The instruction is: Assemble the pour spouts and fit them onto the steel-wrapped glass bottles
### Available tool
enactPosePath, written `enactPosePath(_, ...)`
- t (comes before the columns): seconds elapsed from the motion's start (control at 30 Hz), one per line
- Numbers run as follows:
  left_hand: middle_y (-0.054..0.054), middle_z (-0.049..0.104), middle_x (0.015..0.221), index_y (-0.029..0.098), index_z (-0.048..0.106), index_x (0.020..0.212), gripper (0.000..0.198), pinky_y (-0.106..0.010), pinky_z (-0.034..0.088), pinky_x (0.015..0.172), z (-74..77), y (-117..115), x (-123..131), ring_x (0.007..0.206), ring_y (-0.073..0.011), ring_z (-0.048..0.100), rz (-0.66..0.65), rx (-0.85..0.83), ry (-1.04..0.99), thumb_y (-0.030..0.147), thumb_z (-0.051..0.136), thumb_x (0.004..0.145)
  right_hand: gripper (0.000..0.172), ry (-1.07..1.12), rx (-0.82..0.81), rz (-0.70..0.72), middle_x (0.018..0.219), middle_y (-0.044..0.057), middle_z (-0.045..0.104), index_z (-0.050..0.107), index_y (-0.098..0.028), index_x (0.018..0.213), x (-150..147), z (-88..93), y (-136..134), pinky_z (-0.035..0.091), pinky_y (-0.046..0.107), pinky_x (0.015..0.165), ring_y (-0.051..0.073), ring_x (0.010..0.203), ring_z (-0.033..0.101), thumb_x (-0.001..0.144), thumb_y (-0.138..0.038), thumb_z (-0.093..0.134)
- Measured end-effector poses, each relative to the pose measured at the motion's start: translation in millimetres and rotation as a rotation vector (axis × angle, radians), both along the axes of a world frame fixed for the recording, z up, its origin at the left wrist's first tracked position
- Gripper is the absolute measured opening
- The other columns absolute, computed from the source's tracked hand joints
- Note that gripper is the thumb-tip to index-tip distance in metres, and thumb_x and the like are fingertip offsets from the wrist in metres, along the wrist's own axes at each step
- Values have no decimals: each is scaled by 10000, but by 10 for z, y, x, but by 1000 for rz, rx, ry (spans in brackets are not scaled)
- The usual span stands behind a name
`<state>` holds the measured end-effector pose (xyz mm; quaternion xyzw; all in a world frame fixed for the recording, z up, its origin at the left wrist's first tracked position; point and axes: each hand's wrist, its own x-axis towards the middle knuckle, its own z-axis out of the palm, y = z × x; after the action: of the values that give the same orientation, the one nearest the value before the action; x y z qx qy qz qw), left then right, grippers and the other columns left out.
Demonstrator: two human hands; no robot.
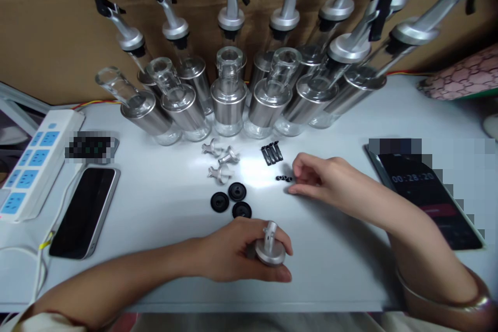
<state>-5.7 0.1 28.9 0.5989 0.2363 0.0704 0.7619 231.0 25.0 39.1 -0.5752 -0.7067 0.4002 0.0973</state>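
Note:
My left hand (237,251) is closed around a silver metal spout cap (270,250), held near the front edge of the white table (163,202). My right hand (321,179) rests on the table with fingers curled together, its fingertips touching small black pieces (284,178). Three black round gaskets (232,199) lie between the hands. Beyond them are three loose silver spouts (220,161) and a row of black stoppers (272,153).
Several glass oil bottles with steel sleeves (229,96) stand in rows at the back, some fitted with pourers. A power strip (33,163), a small clock and a phone (85,210) lie at left. A tablet showing a timer (424,192) lies at right.

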Motion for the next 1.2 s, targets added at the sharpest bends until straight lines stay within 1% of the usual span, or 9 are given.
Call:
enactPosePath(0.1,60,428,654,167,595,906,187,-194,275,508,0,0,-1,555,-68,339,2,-3,7,295,684,802,275,21,15,-37,605,-62,602,413,-239,916,-30,-21,-11,409,242,533,130,520,530,802,-305,654)
enactPosePath(0.2,60,425,653,163,596,901,186,-195,277,511,5,0,3,556,-69,339,10,6,12,291,684,797,284,-2,49,-14,614,-66,594,445,-231,979,-62,-26,-10,412,238,538,128,528,541,809,-282,667)
enactPosePath(0.33,55,438,668,166,601,907,193,-198,284,522,7,-4,4,568,-72,349,5,22,16,297,686,793,205,-85,95,-3,644,-44,595,550,-201,968,-116,-13,0,416,241,557,129,565,561,810,-220,679)
enactPosePath(0.43,52,441,671,170,605,911,200,-201,285,527,7,-2,0,571,-75,350,-1,23,29,315,681,795,129,-126,114,18,663,-30,606,606,-189,938,-144,-5,-2,416,250,576,131,589,568,829,-215,669)
enactPosePath(0.57,46,450,679,169,612,913,215,-207,288,535,5,6,3,578,-79,356,-2,28,48,331,680,789,197,-137,122,11,667,-28,595,619,-174,1013,-141,-4,-7,416,247,571,130,592,561,828,-212,678)
enactPosePath(0.67,48,447,674,169,613,914,210,-206,286,530,-2,9,8,575,-78,354,0,26,40,324,682,790,212,-140,177,22,729,-5,606,625,-166,1003,-117,-9,1,425,245,589,136,638,572,806,-197,697)
enactPosePath(0.8,51,441,671,168,607,914,196,-202,285,525,-6,7,6,572,-75,353,3,19,25,310,680,800,214,-130,201,22,748,0,608,605,-167,985,-81,-15,17,431,238,594,134,644,574,796,-200,701)
enactPosePath(0.97,53,435,663,167,604,910,201,-201,276,512,8,5,7,559,-73,344,2,3,29,312,680,793,224,-135,176,17,704,-26,602,559,-183,1003,-59,-1,15,422,225,574,118,590,558,800,-105,614)
enactPosePath(1.2,46,452,688,168,613,917,214,-205,295,534,12,9,9,579,-76,359,-4,22,49,326,680,789,295,-119,189,23,703,-29,588,491,-205,969,-33,42,-7,424,228,571,119,574,547,712,-73,553)
